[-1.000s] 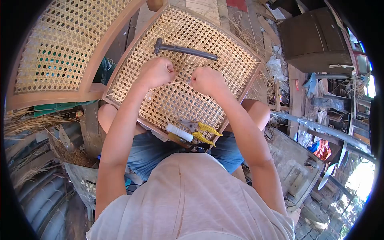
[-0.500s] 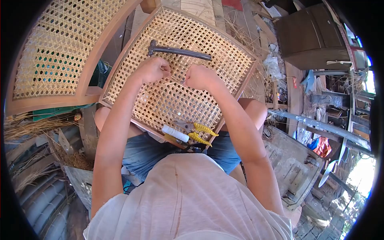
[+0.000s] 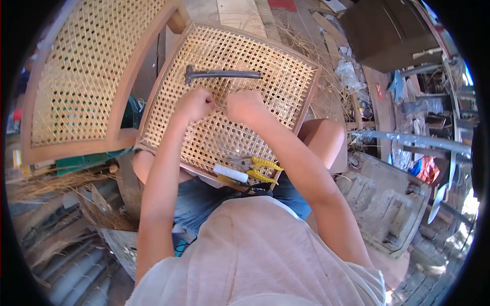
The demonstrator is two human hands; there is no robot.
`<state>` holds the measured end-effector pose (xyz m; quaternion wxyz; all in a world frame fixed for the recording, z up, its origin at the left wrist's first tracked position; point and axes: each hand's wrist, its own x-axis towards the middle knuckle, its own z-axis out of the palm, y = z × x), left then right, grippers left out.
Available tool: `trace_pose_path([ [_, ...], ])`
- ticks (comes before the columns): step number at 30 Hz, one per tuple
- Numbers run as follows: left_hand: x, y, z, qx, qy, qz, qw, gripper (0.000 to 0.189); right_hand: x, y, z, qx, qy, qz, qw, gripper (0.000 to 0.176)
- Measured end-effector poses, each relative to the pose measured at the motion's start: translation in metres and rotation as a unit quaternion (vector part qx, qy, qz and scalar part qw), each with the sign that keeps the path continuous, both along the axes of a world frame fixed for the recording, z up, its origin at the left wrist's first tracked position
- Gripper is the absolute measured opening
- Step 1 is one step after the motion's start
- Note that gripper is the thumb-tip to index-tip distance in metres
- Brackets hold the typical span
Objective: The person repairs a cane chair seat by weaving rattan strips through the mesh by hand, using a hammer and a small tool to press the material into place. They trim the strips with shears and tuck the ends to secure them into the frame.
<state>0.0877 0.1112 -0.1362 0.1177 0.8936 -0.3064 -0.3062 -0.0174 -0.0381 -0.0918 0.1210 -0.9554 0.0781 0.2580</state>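
Only tray-like carrier in reach is the caned seat panel [image 3: 310,94] across the person's lap, tilted, wooden rim all round. 3 tools lie on its weave:
- hammer [image 3: 224,74] near the far edge, head to the left
- yellow-handled pliers [image 3: 263,169] at the near edge
- white-handled tool [image 3: 230,173] touching the pliers' left side

Shallow grey box [image 3: 388,199] sits on the ground to the right, and what is in it can't be made out. Dark cabinet [image 3: 388,30] far right is closed to view.

Left hand [image 3: 196,104] and right hand [image 3: 245,106] sit mid-panel, just below the hammer, near each other but apart. Both are curled into tight fists, knuckles up. A thin cane strand [image 3: 220,108] spans the small gap between the 2 fists, low over the weave, with each end pinched inside a fist. The fingertips are tucked under, so the exact grip is hidden. Strand is faint, hard to trace past the fists.

A 2nd caned panel [image 3: 81,71] stands to the left, beside the lap panel.
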Motion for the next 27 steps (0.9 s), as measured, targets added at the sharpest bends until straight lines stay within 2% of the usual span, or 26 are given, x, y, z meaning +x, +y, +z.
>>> trace_pose_path([
  [1,-0.008,0.001,0.005,-0.044,-0.042,-0.006,0.998,0.028,-0.001,0.004,-0.006,-0.033,-0.037,0.003,0.999,0.02],
  [6,-0.039,-0.007,0.041,0.023,-0.08,0.016,0.996,0.032,-0.028,-0.032,0.007,-0.068,-0.036,-0.021,0.997,0.019],
  [9,-0.056,-0.013,0.015,-0.044,-0.145,-0.021,0.988,0.036,-0.051,-0.081,0.048,-0.085,-0.035,-0.06,0.994,0.02],
  [11,-0.06,-0.024,-0.005,-0.224,-0.149,-0.004,0.963,0.039,-0.062,-0.092,0.075,-0.073,-0.102,-0.037,0.991,0.023],
  [12,-0.06,-0.03,0.005,-0.226,-0.148,-0.008,0.963,0.039,-0.063,-0.089,0.081,-0.075,-0.102,-0.041,0.991,0.023],
  [13,-0.059,-0.036,0.023,-0.228,0.043,0.052,0.971,0.039,-0.059,-0.082,0.085,-0.07,-0.113,-0.028,0.991,0.027],
  [14,-0.057,-0.039,0.033,-0.218,0.233,0.111,0.941,0.038,-0.056,-0.074,0.089,-0.063,-0.124,-0.014,0.99,0.033],
  [15,-0.05,-0.036,0.015,-0.263,0.268,0.126,0.918,0.032,-0.053,-0.069,0.094,-0.052,-0.15,-0.027,0.987,0.031],
  [16,-0.049,-0.033,0.01,-0.264,0.267,0.128,0.918,0.032,-0.049,-0.066,0.089,-0.052,-0.15,-0.025,0.987,0.031],
  [18,-0.048,-0.026,0.004,-0.391,0.227,0.221,0.864,0.023,-0.039,-0.063,0.061,-0.024,-0.174,-0.05,0.983,0.028],
  [19,-0.05,-0.023,0.006,-0.39,0.179,0.23,0.873,0.017,-0.036,-0.061,0.039,-0.037,-0.175,-0.045,0.983,0.023],
  [20,-0.047,-0.02,0.002,-0.392,0.18,0.23,0.873,0.017,-0.037,-0.059,0.025,-0.039,-0.175,-0.045,0.983,0.023],
  [22,-0.043,-0.008,-0.01,-0.335,0.08,0.194,0.919,0.016,-0.042,-0.052,0.006,-0.02,-0.107,-0.015,0.994,0.021],
  [23,-0.043,-0.007,-0.011,-0.319,0.064,0.197,0.925,0.017,-0.044,-0.047,-0.001,-0.02,-0.105,-0.014,0.994,0.021],
  [25,-0.043,-0.007,-0.009,-0.316,0.051,0.19,0.928,0.018,-0.046,-0.037,-0.005,-0.011,-0.118,-0.048,0.992,0.019],
  [27,-0.042,-0.005,-0.007,-0.311,0.039,0.184,0.931,0.019,-0.043,-0.032,0.003,-0.016,-0.101,-0.027,0.994,0.017],
])
